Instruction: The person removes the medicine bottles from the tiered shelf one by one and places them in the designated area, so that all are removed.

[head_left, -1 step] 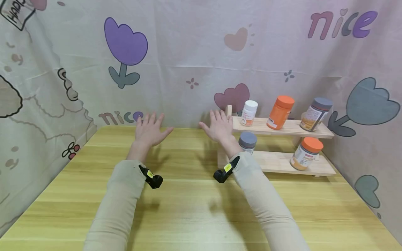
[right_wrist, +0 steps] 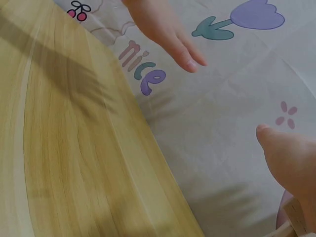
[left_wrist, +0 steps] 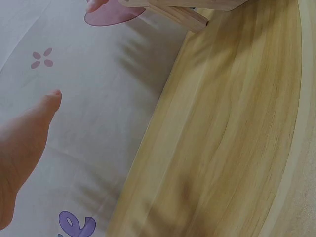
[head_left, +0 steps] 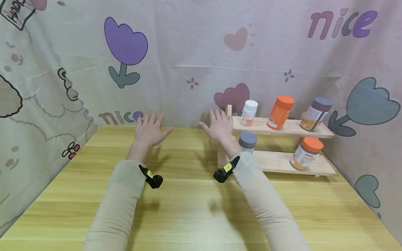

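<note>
Nothing's moved on my feed: left hand [head_left: 150, 131], right hand [head_left: 218, 128] splayed wide, sleeve [head_left: 255, 181] part-blocking a round-lidded jar [head_left: 247, 140] by wooden shelving [head_left: 274, 160].

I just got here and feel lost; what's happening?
A person's bare left hand and right hand hover, fingers spread, over a yellowish wooden table, holding nothing. The right is nearest a pale wooden two-tier rack. Its upper shelf holds a small white-capped bottle, an orange bottle and a grey-capped jar; its lower shelf, a second grey-capped jar and an orange-capped jar.
</note>
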Demonstrator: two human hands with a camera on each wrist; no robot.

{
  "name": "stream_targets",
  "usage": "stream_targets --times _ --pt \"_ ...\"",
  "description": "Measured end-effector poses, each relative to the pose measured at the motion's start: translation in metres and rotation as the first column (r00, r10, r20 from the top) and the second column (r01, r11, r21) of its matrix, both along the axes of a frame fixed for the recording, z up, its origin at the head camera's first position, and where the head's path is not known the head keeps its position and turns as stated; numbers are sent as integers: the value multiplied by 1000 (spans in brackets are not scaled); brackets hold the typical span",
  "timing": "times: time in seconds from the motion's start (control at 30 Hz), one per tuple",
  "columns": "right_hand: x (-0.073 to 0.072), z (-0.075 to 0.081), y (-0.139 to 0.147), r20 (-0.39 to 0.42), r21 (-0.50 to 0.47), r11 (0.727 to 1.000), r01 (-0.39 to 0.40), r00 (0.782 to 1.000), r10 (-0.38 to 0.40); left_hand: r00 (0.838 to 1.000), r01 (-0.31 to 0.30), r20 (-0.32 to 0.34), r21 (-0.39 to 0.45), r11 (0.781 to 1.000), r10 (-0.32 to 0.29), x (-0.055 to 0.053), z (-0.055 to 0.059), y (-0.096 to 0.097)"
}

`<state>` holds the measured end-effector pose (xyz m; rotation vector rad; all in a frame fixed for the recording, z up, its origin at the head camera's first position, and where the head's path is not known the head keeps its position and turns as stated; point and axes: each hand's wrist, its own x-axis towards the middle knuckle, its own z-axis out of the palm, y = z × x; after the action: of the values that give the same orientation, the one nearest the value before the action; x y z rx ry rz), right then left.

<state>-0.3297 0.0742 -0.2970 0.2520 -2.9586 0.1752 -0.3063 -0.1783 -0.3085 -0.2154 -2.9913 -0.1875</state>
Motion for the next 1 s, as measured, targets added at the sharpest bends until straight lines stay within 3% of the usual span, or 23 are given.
stream_targets --times 1.0 --pt "-1 -5 1 -11 -12 1000 -5 1000 5 1000 5 14 7 1000 -5 -1 0 0"
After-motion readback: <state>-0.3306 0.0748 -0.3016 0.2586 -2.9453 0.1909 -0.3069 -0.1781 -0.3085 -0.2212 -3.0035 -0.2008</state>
